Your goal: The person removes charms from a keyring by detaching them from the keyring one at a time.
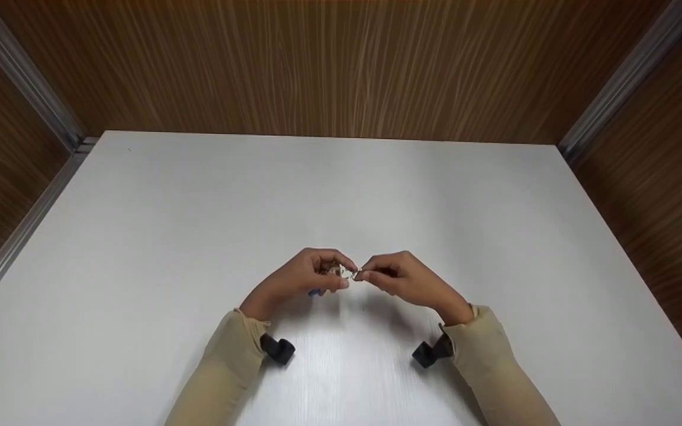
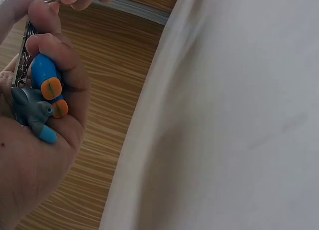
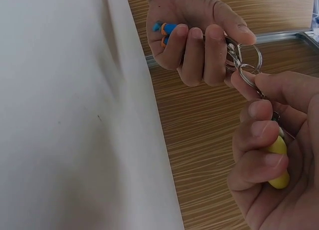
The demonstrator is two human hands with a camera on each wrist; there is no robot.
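Above the white table (image 1: 140, 236), left hand (image 1: 308, 275) gripping blue-orange keychain charm (image 2: 47, 85), right hand (image 1: 403, 278) clutching yellow charm (image 3: 278, 163), silver rings (image 3: 244, 65) touching.

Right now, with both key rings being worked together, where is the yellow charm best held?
Probably by its rounded body, wrapped from the side as the right hand does. The yellow charm is smooth and stubby, so curled fingers steady it and leave its key ring free at the top, toward the left hand.
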